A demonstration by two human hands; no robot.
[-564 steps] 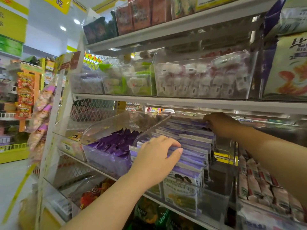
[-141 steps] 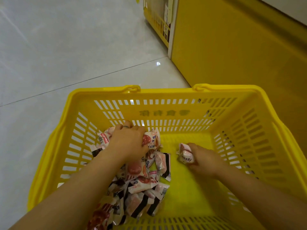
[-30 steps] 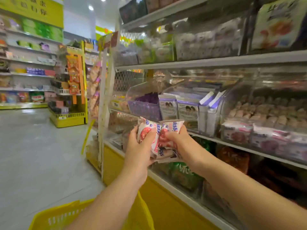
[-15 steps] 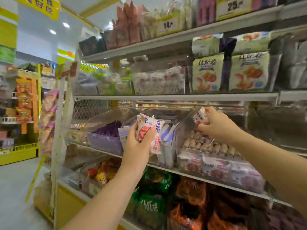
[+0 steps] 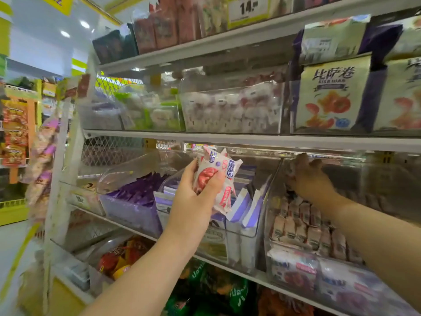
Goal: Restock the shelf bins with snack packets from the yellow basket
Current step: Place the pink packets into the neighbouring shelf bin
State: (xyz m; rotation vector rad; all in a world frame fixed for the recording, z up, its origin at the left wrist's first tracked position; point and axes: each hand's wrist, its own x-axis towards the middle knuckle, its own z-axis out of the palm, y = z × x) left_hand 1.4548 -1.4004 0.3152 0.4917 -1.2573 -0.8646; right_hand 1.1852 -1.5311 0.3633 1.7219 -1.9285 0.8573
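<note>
My left hand point(image 5: 193, 201) is raised in front of the middle shelf and grips a small bunch of white snack packets with red pictures point(image 5: 217, 176). My right hand point(image 5: 307, 181) reaches deep into the clear bin point(image 5: 276, 179) on the right, under the shelf above. Its fingers are curled on a packet that shows only dimly through the plastic. Rows of similar pink-and-white packets point(image 5: 303, 226) stand upright in that bin below my right hand. The yellow basket is out of view.
Left of that bin stand a bin of lavender boxes point(image 5: 243, 215) and a bin of purple packets point(image 5: 134, 197). The shelf above point(image 5: 227, 137) carries clear bins of white sweets point(image 5: 232, 108) and pizza-roll bags point(image 5: 330, 94). Green and orange bags point(image 5: 211, 293) fill the shelf below.
My right hand has moved from the bin's mouth deeper into the bin with its packet. My left hand has risen slightly with its bunch. The camera has come closer to the shelf.
</note>
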